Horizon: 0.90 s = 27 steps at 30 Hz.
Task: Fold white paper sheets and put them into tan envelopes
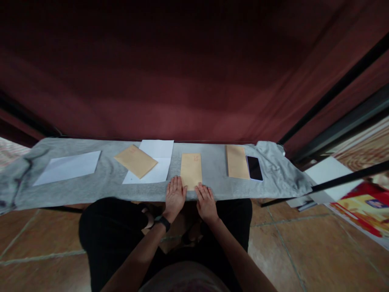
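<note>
A tan paper envelope (pixel 191 170) lies upright in front of me on the grey cloth, with small reddish print near its top right corner. My left hand (pixel 175 196) rests flat at its lower left corner, fingers stretched out and the thumb at its edge. At the lower right corner lies my right hand (pixel 206 202), its fingers out and the fingertips by the edge. Neither hand grips anything. To the left, another tan envelope (pixel 136 161) lies slanted over a creased white sheet (pixel 158 152).
A stack of tan envelopes (pixel 237 162) sits to the right, beside a dark-screened phone (pixel 254 168). White paper (pixel 69 167) lies far left. The grey cloth (pixel 212 162) covers a narrow table against a dark red wall (pixel 188 81). A red and yellow box (pixel 364 207) is at the lower right.
</note>
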{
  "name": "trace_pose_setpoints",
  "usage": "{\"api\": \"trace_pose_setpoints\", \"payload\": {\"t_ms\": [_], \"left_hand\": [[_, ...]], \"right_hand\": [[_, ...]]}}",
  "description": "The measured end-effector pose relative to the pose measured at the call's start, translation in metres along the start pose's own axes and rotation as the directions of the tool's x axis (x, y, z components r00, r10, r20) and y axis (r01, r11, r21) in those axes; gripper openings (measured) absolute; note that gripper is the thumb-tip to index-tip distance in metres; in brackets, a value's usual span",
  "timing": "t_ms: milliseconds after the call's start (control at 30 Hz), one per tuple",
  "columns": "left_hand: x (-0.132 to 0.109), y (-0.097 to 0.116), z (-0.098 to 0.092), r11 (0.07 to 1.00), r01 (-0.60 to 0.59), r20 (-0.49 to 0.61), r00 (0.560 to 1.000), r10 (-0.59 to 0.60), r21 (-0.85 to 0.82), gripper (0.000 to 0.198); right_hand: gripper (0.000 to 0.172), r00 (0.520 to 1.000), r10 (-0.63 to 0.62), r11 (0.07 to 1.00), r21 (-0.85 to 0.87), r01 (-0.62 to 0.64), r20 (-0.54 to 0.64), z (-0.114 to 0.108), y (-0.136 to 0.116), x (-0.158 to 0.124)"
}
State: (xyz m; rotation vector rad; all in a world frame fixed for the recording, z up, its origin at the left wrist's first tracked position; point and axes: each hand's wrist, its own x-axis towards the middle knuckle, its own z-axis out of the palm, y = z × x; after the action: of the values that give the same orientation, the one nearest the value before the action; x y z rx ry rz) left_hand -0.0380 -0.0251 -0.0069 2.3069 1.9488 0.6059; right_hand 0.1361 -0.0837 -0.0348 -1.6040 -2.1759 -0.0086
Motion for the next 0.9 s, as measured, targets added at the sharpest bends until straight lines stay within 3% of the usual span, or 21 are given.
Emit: {"api": "trace_pose_setpoints", "payload": {"t_ms": [200, 300, 433, 533, 700, 767, 833, 900], "left_hand": [[0.005, 0.014, -0.007, 0.993, 0.065, 0.004, 0.998, -0.065, -0.101, 0.058], [0.016, 0.017, -0.007, 0.963, 0.174, 0.005, 0.984, -0.177, -0.203, 0.067], [0.035, 0.009, -0.004, 0.738, 0.411, 0.159, 0.907, -0.39, -0.535, 0.071], [0.044, 0.009, -0.005, 0.624, 0.441, 0.24, 0.892, -0.383, -0.645, 0.057], [0.048, 0.036, -0.017, 0.537, 0.332, 0.218, 0.939, -0.267, -0.775, 0.051], [0.048, 0.051, -0.021, 0.5, 0.267, 0.198, 0.962, -0.187, -0.824, 0.051], [0.046, 0.063, -0.021, 0.49, 0.227, 0.18, 0.973, -0.141, -0.842, 0.049], [0.043, 0.07, -0.014, 0.489, 0.271, 0.217, 0.962, -0.165, -0.829, 0.048]], "right_hand": [[0.075, 0.998, 0.057, 0.998, -0.007, -0.057, -0.014, 0.0, -0.012, 0.002], [0.075, 0.997, 0.069, 0.998, -0.002, -0.069, -0.02, -0.001, -0.018, 0.003], [0.068, 0.992, 0.11, 0.994, -0.003, -0.11, -0.065, 0.0, -0.027, 0.007], [0.061, 0.981, 0.153, 0.988, 0.001, -0.154, -0.121, 0.0, -0.035, 0.014], [0.049, 0.945, 0.291, 0.956, 0.096, -0.279, -0.148, -0.01, -0.03, 0.037], [0.043, 0.907, 0.408, 0.884, 0.292, -0.364, -0.104, -0.017, -0.019, 0.045], [0.04, 0.841, 0.541, 0.718, 0.534, -0.446, -0.026, -0.022, -0.007, 0.049], [0.045, 0.774, 0.631, 0.556, 0.666, -0.497, 0.052, -0.024, 0.005, 0.049]]}}
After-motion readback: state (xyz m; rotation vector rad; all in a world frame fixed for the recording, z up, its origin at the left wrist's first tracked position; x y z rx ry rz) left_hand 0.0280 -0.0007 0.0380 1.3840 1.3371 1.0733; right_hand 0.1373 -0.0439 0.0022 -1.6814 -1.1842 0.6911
